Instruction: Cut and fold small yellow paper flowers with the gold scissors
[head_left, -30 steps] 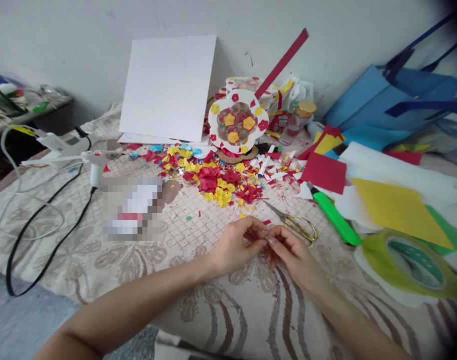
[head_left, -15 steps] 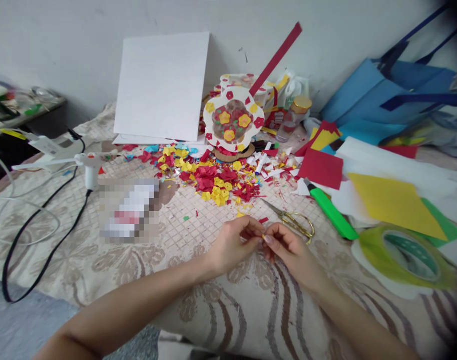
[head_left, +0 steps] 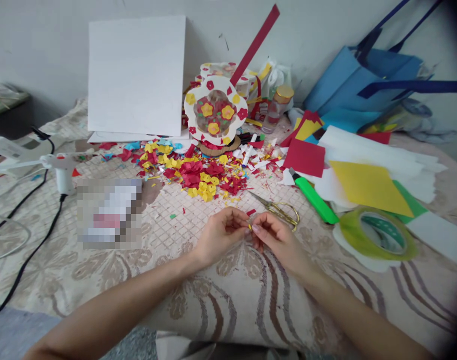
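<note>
A tiny yellow paper piece (head_left: 250, 226) is pinched between the fingertips of both hands, which meet low over the patterned cloth. My left hand (head_left: 223, 234) is closed on its left side, and my right hand (head_left: 275, 237) is closed on its right. Most of the piece is hidden by the fingers. Gold-handled scissors (head_left: 278, 207) lie just beyond my right hand. Farther back is a heap of red and yellow paper flowers (head_left: 203, 177), with a round white flower-decorated paper piece (head_left: 215, 111) standing behind it.
A green cutter (head_left: 315, 198), a tape roll (head_left: 380, 234) and coloured paper sheets (head_left: 371, 187) lie at the right. A glue gun (head_left: 64, 172) with a black cord sits at the left. White board (head_left: 136, 75) and blue bag (head_left: 363, 80) stand at the back.
The camera view has turned right, so everything appears shifted left. Both hands still hold the small yellow piece between their fingertips.
</note>
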Action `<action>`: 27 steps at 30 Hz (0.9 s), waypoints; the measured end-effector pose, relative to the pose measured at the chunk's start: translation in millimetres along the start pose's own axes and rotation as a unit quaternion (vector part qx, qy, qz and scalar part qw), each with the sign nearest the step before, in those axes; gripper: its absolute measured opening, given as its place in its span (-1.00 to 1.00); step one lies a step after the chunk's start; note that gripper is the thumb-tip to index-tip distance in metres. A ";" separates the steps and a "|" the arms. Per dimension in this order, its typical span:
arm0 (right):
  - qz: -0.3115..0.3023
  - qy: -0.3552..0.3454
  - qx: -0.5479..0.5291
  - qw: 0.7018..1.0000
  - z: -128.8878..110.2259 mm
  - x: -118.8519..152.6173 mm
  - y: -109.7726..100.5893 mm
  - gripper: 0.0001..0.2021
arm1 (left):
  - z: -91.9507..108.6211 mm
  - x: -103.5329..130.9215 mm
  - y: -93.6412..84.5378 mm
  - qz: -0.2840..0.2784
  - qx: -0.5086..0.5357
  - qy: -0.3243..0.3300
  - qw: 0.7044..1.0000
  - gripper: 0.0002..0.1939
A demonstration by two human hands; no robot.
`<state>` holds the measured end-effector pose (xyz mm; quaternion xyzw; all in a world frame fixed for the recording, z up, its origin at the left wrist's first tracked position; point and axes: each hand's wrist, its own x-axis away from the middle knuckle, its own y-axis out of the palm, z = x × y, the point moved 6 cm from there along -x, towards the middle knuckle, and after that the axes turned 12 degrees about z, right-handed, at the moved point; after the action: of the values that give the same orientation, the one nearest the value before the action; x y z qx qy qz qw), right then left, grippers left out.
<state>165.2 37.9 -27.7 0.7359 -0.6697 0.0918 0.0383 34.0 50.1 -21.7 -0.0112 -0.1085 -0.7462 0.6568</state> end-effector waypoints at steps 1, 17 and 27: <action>-0.001 0.000 0.002 1.000 0.2 0.3 -0.2 -0.85 | -0.7 -0.4 -0.4 0.003 0.009 -0.005 1.000 -0.75; -0.015 0.018 -0.011 1.000 -0.9 2.1 3.3 -0.79 | -8.5 -1.7 0.1 -0.005 0.062 -0.092 0.994 -0.74; -0.032 0.043 -0.036 0.998 1.8 1.8 5.0 -0.84 | -4.8 0.6 -0.2 0.008 0.056 -0.057 0.997 -0.74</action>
<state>160.6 35.3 -29.5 0.7505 -0.6465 0.0973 0.0965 34.3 48.7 -26.4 -0.0179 -0.1878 -0.7316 0.6551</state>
